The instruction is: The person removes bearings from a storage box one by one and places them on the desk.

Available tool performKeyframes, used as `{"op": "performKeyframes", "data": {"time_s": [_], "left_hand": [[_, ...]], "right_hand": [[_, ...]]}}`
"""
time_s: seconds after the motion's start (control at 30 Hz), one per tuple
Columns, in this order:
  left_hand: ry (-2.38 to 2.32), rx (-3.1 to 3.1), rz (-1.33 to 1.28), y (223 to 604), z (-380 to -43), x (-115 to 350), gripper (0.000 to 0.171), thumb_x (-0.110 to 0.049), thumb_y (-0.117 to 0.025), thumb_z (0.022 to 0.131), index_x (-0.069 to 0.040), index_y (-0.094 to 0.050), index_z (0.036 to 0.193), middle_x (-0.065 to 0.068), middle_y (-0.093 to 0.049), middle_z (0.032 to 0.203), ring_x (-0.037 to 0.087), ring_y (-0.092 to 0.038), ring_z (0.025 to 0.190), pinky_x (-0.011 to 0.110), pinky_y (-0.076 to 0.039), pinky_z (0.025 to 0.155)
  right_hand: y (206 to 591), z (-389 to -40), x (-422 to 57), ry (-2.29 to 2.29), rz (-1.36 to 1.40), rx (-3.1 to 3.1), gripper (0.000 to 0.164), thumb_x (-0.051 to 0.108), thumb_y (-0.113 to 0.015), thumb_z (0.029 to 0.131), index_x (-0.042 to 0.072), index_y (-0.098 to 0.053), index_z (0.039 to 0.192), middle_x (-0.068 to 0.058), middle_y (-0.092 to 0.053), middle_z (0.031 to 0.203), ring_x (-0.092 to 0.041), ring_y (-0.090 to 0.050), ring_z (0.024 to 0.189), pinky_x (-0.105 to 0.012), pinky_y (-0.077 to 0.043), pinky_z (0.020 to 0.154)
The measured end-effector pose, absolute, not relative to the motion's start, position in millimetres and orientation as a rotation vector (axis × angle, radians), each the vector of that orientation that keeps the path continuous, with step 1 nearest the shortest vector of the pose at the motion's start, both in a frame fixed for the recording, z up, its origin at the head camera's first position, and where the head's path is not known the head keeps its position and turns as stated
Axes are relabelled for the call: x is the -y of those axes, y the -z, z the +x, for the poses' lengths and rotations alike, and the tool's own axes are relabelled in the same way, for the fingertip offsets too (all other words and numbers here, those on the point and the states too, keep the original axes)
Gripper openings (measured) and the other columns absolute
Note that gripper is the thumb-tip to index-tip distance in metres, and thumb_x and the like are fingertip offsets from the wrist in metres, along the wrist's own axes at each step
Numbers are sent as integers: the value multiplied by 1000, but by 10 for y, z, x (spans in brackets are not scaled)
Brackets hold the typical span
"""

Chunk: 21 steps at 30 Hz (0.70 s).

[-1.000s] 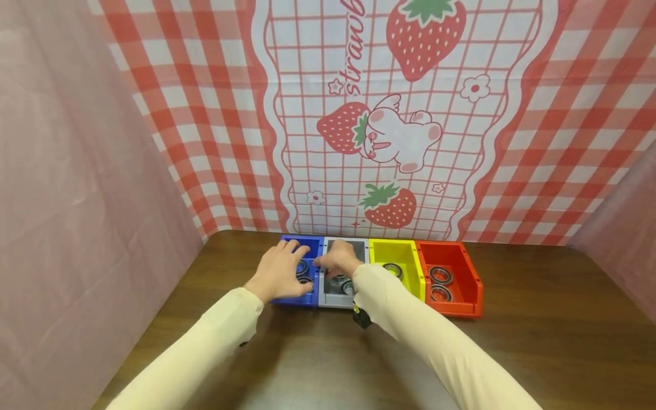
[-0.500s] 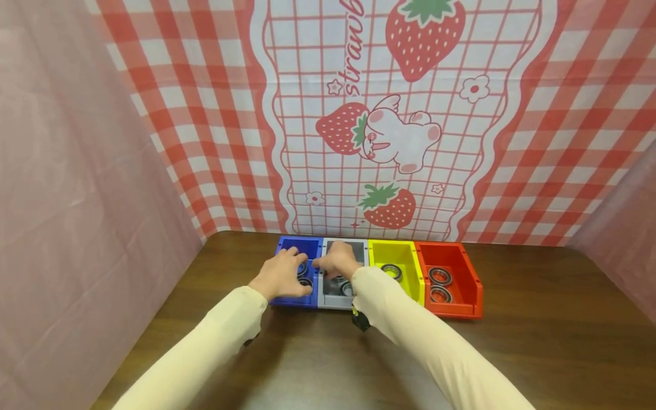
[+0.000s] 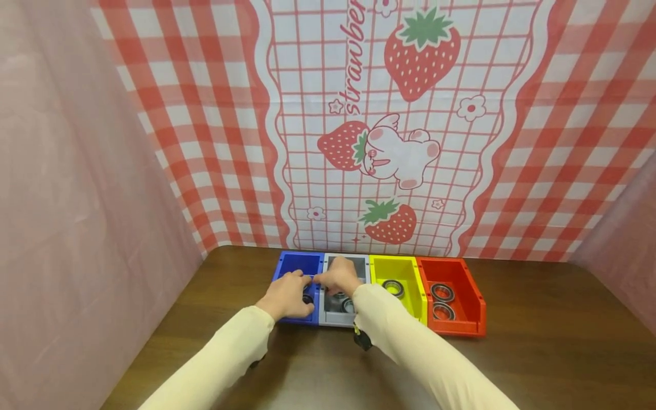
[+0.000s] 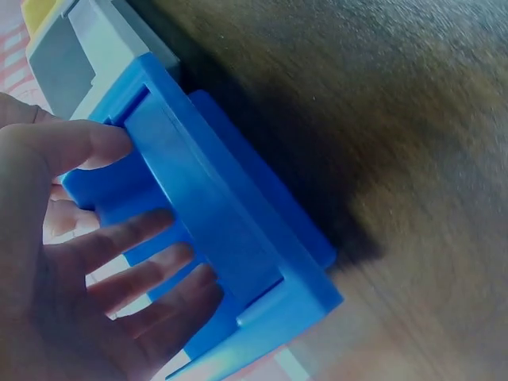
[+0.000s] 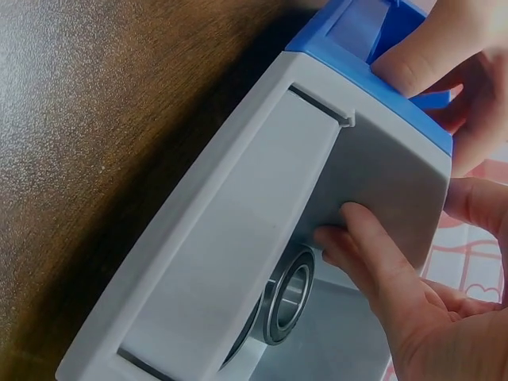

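Standing side by side near the far edge of the desk [image 3: 553,324] are the blue bin [image 4: 214,190], grey bin [image 5: 222,198], yellow bin [image 3: 394,266] and red bin [image 3: 448,271]. From here, the left hand's grip [image 3: 290,294] looks loose over the blue one, fingers parted around nothing I can see. The right hand's grip [image 3: 340,277] dips into the grey one, above a bearing [image 5: 277,315]; whether it pinches the side wall [image 5: 381,167], I can't tell.

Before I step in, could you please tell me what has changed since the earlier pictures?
The left hand has shifted slightly right over the blue bin, covering more of its bearings. The head view tilted up slightly. No grip was visibly taken or released. The right hand and the row of bins stayed put.
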State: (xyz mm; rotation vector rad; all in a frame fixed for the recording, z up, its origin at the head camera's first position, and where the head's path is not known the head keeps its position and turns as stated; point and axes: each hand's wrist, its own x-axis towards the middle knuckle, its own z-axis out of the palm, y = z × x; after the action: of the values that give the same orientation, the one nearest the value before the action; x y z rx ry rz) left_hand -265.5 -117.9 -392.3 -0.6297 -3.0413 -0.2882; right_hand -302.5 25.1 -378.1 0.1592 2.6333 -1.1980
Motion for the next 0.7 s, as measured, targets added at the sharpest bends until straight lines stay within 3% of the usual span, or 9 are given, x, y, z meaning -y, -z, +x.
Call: {"op": "performKeyframes", "data": {"time_s": [0.33, 0.53, 0.7], "left_hand": [[421, 3191, -525, 4039, -2600, 1204, 53, -27, -69, 76, -4, -63, 123, 17, -62, 127, 34, -57, 122, 50, -48, 100], [465, 3210, -520, 3997, -2684, 1150, 46, -23, -73, 75, -3, -66, 116, 15, -66, 118, 32, -60, 114, 48, -49, 99], [459, 3179, -527, 3919, -2754, 1062, 34, -12, -79, 70, -1, -69, 101, 11, -68, 96, 23, -61, 88, 42, -54, 85]], "right_hand": [[3857, -2946, -199, 1227, 130, -2624, 32, 17, -79, 74, -8, -62, 83, -18, -67, 70, -28, -73, 64, -33, -60, 61], [3835, -2983, -237, 1205, 117, -2659, 31, 20, -80, 74, -6, -63, 77, -18, -69, 67, -27, -73, 62, -32, -59, 61], [3789, -2987, -284, 1233, 117, -2669, 32, 22, -80, 74, -5, -64, 77, -19, -69, 70, -28, -73, 63, -33, -59, 61]]}}
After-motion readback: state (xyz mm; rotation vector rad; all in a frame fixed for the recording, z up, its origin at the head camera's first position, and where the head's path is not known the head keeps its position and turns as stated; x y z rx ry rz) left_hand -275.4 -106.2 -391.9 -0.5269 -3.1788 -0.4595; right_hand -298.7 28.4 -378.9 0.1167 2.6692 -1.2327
